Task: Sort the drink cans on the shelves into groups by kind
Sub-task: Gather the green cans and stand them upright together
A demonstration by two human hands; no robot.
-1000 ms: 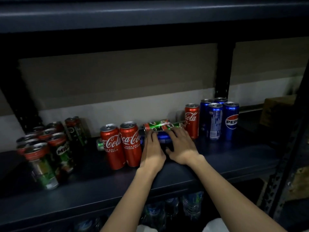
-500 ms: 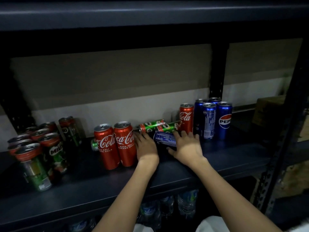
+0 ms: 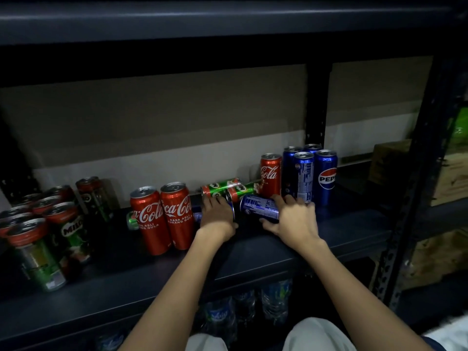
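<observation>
On the dark shelf (image 3: 253, 252), my right hand (image 3: 293, 219) grips a blue Pepsi can (image 3: 258, 207) lying on its side. My left hand (image 3: 217, 216) curls over a second lying blue can (image 3: 197, 216), mostly hidden beneath it. Behind my hands two green Milo cans (image 3: 228, 187) lie on their sides. Two red Coca-Cola cans (image 3: 162, 216) stand upright left of my left hand, a third (image 3: 270, 173) stands at the back. Several upright Pepsi cans (image 3: 309, 173) stand at the right. Several upright Milo cans (image 3: 50, 224) are grouped at the far left.
A small green can (image 3: 131, 220) lies behind the two Coca-Cola cans. A black upright post (image 3: 316, 110) stands behind the Pepsi group. Water bottles (image 3: 243, 310) sit on the shelf below. A cardboard box (image 3: 387, 160) is at the far right.
The right hand has closed round the lying Pepsi can and drawn it slightly right and forward. The left hand has settled over the other lying blue can.
</observation>
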